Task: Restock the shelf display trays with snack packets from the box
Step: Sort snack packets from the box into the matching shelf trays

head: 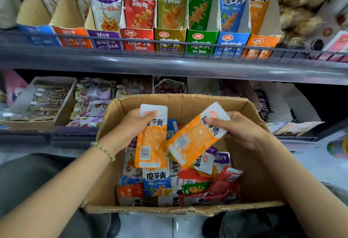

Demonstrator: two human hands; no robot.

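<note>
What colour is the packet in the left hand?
The packet is orange with a white top; head view.

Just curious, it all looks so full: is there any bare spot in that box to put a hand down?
Yes: the bare cardboard strip along the right side of the box, beside the packet pile. The middle and left are crowded up to the walls.

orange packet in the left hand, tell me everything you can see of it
The orange packet is a flat, glossy plastic sachet: white top band with black characters and a red logo, orange body, barcode and white strip low down. It hangs upright over the cardboard box, the left hand pinching its top left corner. Its right edge seems to meet the other orange packet.
</note>
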